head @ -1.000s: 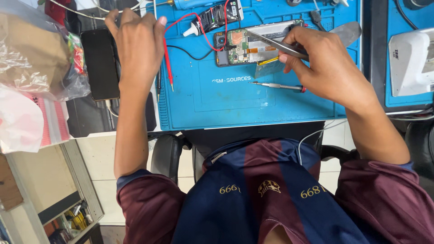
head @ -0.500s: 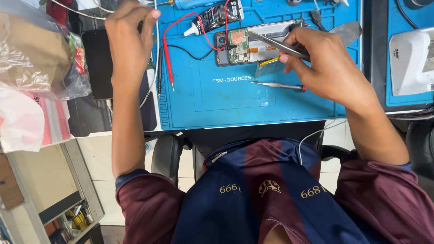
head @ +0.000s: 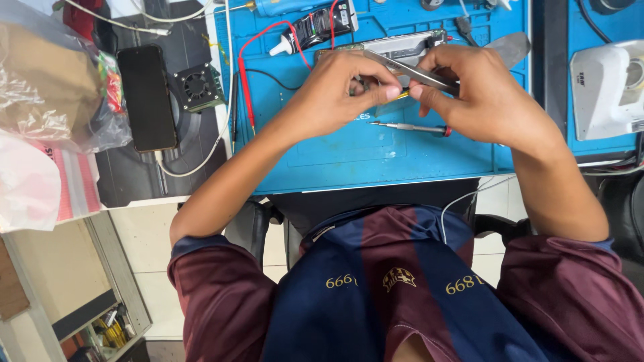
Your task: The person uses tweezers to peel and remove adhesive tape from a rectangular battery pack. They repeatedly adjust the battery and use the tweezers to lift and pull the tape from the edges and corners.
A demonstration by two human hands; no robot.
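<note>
Slim metal tweezers are held in the right hand, fingers closed round the shaft, over the far part of a blue rubbery work mat. The tweezers' far tip is met by the left hand, its thumb and forefinger pinched together at the tip; whether anything tiny is gripped there can't be told. Both hands are kept just above an opened grey-and-green device w/ exposed circuit board, which is largely hidden by them.

A thin precision screwdriver w/ red collar is seen lying flat on the mat, just near of the hands. A red probe lead is looped across the mat's left edge, next to a black cable. At far centre, a small white-nozzled bottle is laid beside a dark meter-like unit.

Left of the mat, a glossy black smartphone is set face up by a small square black fan and a white cable. Crinkled clear plastic bags are piled at far left. A white moulded appliance is placed at right, well apart from the hands. A maroon-and-navy striped shirt fills the near foreground.
</note>
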